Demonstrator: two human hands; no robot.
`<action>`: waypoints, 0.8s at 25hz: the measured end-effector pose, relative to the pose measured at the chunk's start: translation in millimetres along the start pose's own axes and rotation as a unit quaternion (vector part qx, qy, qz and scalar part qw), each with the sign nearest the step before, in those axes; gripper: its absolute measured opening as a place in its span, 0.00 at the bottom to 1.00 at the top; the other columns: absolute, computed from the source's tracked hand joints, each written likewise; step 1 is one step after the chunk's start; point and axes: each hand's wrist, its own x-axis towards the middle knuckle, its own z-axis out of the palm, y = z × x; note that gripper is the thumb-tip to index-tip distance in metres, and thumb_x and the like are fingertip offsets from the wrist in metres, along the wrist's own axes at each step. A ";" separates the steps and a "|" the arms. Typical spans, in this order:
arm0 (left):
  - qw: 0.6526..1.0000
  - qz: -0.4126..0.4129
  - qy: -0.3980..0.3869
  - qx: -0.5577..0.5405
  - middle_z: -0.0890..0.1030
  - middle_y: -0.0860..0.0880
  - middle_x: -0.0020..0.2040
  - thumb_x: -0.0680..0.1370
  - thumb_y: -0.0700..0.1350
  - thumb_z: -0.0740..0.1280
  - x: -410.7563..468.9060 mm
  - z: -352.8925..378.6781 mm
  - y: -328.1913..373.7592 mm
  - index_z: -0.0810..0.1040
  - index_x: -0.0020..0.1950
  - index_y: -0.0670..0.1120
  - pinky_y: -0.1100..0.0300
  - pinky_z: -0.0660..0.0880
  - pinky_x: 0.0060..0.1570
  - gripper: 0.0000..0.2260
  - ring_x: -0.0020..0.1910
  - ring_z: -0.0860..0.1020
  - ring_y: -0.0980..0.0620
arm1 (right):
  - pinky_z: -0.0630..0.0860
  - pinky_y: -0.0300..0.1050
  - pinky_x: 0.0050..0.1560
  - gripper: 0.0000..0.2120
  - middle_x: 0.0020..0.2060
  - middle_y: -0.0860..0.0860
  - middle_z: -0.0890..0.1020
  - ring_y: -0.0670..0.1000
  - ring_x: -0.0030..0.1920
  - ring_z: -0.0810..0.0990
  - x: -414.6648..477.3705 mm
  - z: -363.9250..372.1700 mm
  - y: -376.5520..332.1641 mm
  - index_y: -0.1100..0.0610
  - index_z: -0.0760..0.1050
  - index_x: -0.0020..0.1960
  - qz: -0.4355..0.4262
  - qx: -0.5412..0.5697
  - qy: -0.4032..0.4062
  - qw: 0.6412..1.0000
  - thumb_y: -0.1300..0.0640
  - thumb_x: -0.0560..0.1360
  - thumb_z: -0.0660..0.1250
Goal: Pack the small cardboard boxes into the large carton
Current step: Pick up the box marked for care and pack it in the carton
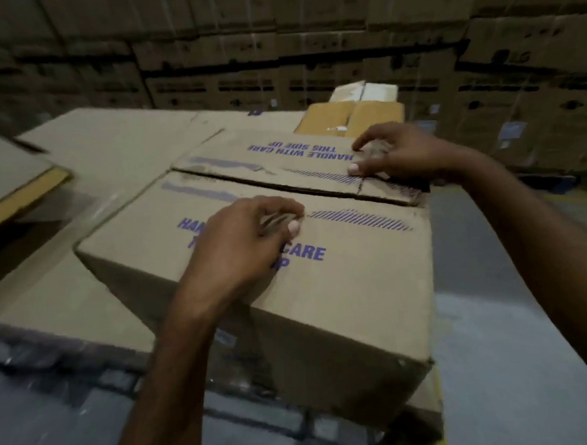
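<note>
Resting on top of the large carton (339,288), both hands press down on its two closed top flaps. The left hand (242,245) lies on the near flap (355,263), over the purple "HANDLE WITH CARE" print, with its fingers (284,209) curled so that the tips touch the cardboard; they are grasping nothing. The right hand (397,154) lies on the far flap (265,155), near the carton's right end, with fingers bent and spread, the thumb tip at the flap's edge beside the seam; it also holds nothing. The seam (266,186) between the two flaps shows as a narrow dark gap (the flaps meet but are not sealed).

The carton sits on flat sheets of cardboard (111,146) that cover a low platform. Just behind the carton stands a smaller yellowish box (348,117) with its top flaps partly open, and a pale box (363,91) sits behind that one. Stacked cartons (276,53) form a wall across the background. Grey floor (496,347) shows at the right.
</note>
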 end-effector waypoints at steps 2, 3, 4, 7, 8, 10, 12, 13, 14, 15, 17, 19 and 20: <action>0.995 -0.058 0.075 0.011 0.84 0.62 0.57 0.80 0.54 0.70 -4.1 17.5 11.4 0.82 0.63 0.62 0.56 0.79 0.57 0.11 0.54 0.80 0.64 | 0.73 0.57 0.67 0.36 0.72 0.49 0.73 0.55 0.68 0.74 14.1 -5.1 14.9 0.39 0.72 0.70 -0.021 -0.031 -0.043 0.998 0.24 0.68 0.68; 0.988 -0.090 0.118 0.031 0.84 0.62 0.57 0.80 0.53 0.70 -8.5 26.8 23.0 0.82 0.63 0.60 0.57 0.78 0.56 0.11 0.54 0.80 0.63 | 0.72 0.58 0.68 0.35 0.73 0.50 0.73 0.56 0.69 0.74 20.5 -4.8 22.7 0.39 0.72 0.71 -0.039 -0.057 -0.031 0.997 0.23 0.70 0.65; 0.978 -0.116 0.162 0.055 0.84 0.61 0.56 0.81 0.52 0.70 -12.7 34.1 34.3 0.83 0.61 0.59 0.59 0.75 0.54 0.10 0.54 0.80 0.62 | 0.71 0.58 0.68 0.34 0.74 0.51 0.73 0.58 0.70 0.73 25.0 -3.2 27.7 0.39 0.72 0.71 -0.055 -0.077 -0.004 0.995 0.23 0.71 0.63; 0.950 -0.172 0.231 0.121 0.84 0.58 0.60 0.82 0.52 0.67 -21.1 50.6 57.4 0.84 0.58 0.58 0.57 0.72 0.63 0.08 0.60 0.80 0.56 | 0.70 0.61 0.67 0.34 0.71 0.55 0.74 0.61 0.69 0.73 31.1 5.3 30.9 0.41 0.72 0.71 -0.057 -0.105 0.032 0.992 0.23 0.73 0.59; 0.941 -0.202 0.236 0.132 0.82 0.56 0.64 0.81 0.52 0.66 -25.0 53.8 65.5 0.83 0.58 0.60 0.49 0.67 0.71 0.08 0.65 0.78 0.54 | 0.71 0.62 0.66 0.34 0.71 0.56 0.75 0.62 0.69 0.73 30.0 5.7 32.1 0.42 0.71 0.72 -0.062 -0.107 0.023 0.992 0.23 0.74 0.58; 0.921 -0.283 0.240 0.115 0.75 0.52 0.74 0.80 0.53 0.66 -32.4 59.4 77.8 0.81 0.59 0.63 0.36 0.52 0.77 0.10 0.77 0.66 0.50 | 0.72 0.60 0.65 0.34 0.70 0.56 0.76 0.62 0.68 0.74 29.2 0.7 35.3 0.43 0.70 0.73 -0.079 -0.108 0.003 0.991 0.24 0.75 0.57; 0.903 -0.324 0.277 0.057 0.59 0.50 0.83 0.79 0.53 0.70 -44.2 69.8 82.5 0.78 0.62 0.66 0.37 0.48 0.79 0.13 0.83 0.53 0.47 | 0.74 0.55 0.61 0.32 0.71 0.54 0.77 0.60 0.67 0.75 36.1 -8.1 40.9 0.44 0.71 0.74 -0.103 -0.081 -0.024 0.991 0.28 0.77 0.60; 0.893 -0.323 0.314 0.001 0.52 0.49 0.84 0.77 0.54 0.72 -51.2 77.7 85.8 0.76 0.65 0.68 0.42 0.53 0.79 0.18 0.83 0.50 0.45 | 0.74 0.54 0.61 0.31 0.70 0.53 0.77 0.58 0.66 0.76 38.2 -14.1 45.4 0.44 0.71 0.74 -0.107 -0.056 -0.047 0.992 0.30 0.76 0.63; 0.877 -0.316 0.355 -0.067 0.50 0.47 0.85 0.74 0.56 0.76 -56.2 83.4 86.4 0.73 0.66 0.70 0.47 0.60 0.78 0.23 0.82 0.53 0.44 | 0.75 0.54 0.62 0.31 0.70 0.52 0.77 0.57 0.65 0.76 43.4 -20.1 48.4 0.45 0.72 0.73 -0.104 -0.024 -0.075 0.992 0.31 0.75 0.66; 0.855 -0.313 0.390 -0.135 0.51 0.46 0.84 0.70 0.58 0.78 -58.8 87.9 85.4 0.70 0.67 0.72 0.48 0.67 0.74 0.30 0.80 0.60 0.44 | 0.75 0.54 0.63 0.33 0.69 0.52 0.76 0.55 0.64 0.76 49.8 -26.6 49.5 0.47 0.72 0.74 -0.094 0.013 -0.102 0.990 0.32 0.74 0.69; 0.801 -0.337 0.429 -0.245 0.64 0.47 0.79 0.68 0.54 0.81 -62.3 96.8 89.7 0.60 0.76 0.66 0.48 0.78 0.64 0.43 0.70 0.74 0.48 | 0.74 0.52 0.60 0.36 0.68 0.52 0.76 0.54 0.62 0.76 56.7 -36.4 51.1 0.53 0.73 0.73 -0.069 0.047 -0.162 0.983 0.33 0.72 0.72; 0.762 -0.345 0.435 -0.333 0.78 0.50 0.66 0.69 0.48 0.82 -64.1 105.9 93.6 0.51 0.82 0.52 0.50 0.82 0.55 0.51 0.60 0.81 0.51 | 0.71 0.50 0.57 0.41 0.66 0.50 0.76 0.53 0.59 0.76 55.3 -43.7 50.9 0.55 0.73 0.73 -0.035 0.045 -0.225 0.973 0.31 0.70 0.73; 0.752 -0.342 0.429 -0.366 0.81 0.50 0.63 0.68 0.48 0.83 -64.8 109.9 97.2 0.53 0.82 0.47 0.50 0.83 0.54 0.52 0.57 0.83 0.51 | 0.70 0.50 0.56 0.42 0.65 0.50 0.75 0.52 0.57 0.76 56.9 -46.3 53.3 0.55 0.72 0.73 -0.026 0.046 -0.243 0.969 0.30 0.69 0.73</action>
